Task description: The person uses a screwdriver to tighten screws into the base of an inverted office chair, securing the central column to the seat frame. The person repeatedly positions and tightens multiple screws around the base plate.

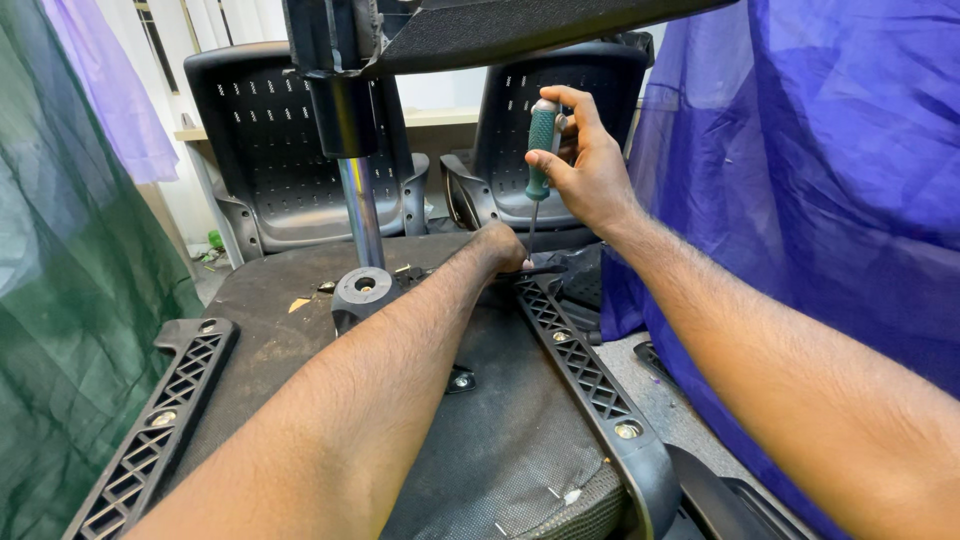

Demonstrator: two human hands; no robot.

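While the right hand (585,160) wraps closed around the green screwdriver (541,150), its shaft stands nearly upright, tip down just beside the left hand (500,247). That hand rests knuckles-up, curled on the far end of the right plastic bracket (585,370); whether it grips anything I cannot tell. Open seat underside (500,440) lies nearer; the chrome post (360,210) stands left.

My right hand (585,165) grips a green-handled screwdriver (541,150) upright — its tip down by my left hand (503,247) on the upturned chair seat (500,440), far side.
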